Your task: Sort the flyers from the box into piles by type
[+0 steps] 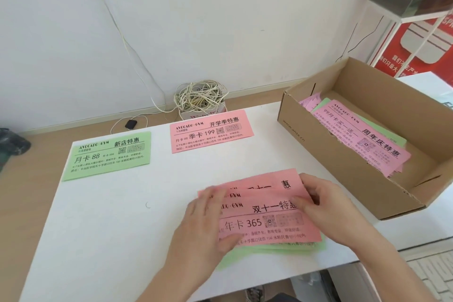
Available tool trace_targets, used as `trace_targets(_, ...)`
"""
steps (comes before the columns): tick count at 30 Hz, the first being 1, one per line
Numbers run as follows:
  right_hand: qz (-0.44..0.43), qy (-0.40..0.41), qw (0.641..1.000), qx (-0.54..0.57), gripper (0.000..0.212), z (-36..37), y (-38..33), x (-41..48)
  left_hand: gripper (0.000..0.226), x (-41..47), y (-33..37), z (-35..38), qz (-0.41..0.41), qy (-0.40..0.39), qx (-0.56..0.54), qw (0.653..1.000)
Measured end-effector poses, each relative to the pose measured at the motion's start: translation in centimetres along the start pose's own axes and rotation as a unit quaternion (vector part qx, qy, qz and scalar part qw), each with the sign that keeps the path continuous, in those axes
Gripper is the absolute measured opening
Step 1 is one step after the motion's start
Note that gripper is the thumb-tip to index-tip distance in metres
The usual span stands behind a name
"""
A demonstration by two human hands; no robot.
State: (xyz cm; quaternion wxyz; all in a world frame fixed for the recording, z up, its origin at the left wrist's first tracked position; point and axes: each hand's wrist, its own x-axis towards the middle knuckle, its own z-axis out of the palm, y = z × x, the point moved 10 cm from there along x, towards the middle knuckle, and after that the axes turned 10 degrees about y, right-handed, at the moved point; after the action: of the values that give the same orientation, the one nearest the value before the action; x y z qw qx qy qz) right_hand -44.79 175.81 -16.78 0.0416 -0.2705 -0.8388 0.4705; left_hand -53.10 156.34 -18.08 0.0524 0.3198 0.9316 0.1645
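A stack of flyers [267,218] lies near the table's front edge, salmon-pink ones on top and green ones underneath. My left hand [206,220] grips its left end, thumb over the lower corner. My right hand [323,201] pinches the right edge of the top pink sheets. One green flyer [110,154] lies flat at the far left. A single salmon-pink flyer [212,133] lies at the far middle. The cardboard box [326,154] at the right holds several lilac-pink and green flyers [360,135].
The white table [117,228] has its front edge close to me. A tangle of white cable [198,98] and a small black adapter [131,124] sit on the floor behind it. A red poster [411,49] and a metal stand are at the far right.
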Motion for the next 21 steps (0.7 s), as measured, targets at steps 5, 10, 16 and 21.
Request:
trace_targets(5,-0.068,0.027,0.991,0.11,0.038,-0.8,-3.7,0.8,0.084,0.0,-6.0,-1.8,-0.26,0.081,-0.505,0.819)
trace_targets(10,-0.129,0.087,0.975,0.156,0.025,-0.5,-6.8,3.3,0.019,2.2,-6.9,-6.2,-0.214,0.171,-0.52,0.809)
trace_targets(16,-0.093,0.096,0.987,0.085,0.048,3.5,-4.4,7.0,0.027,5.2,-9.8,-3.2,-0.239,0.159,-0.459,0.841)
trace_targets(21,-0.045,0.165,0.98,0.103,0.059,3.8,-2.9,8.1,0.023,6.1,-10.6,-2.1,-0.257,0.177,-0.448,0.838)
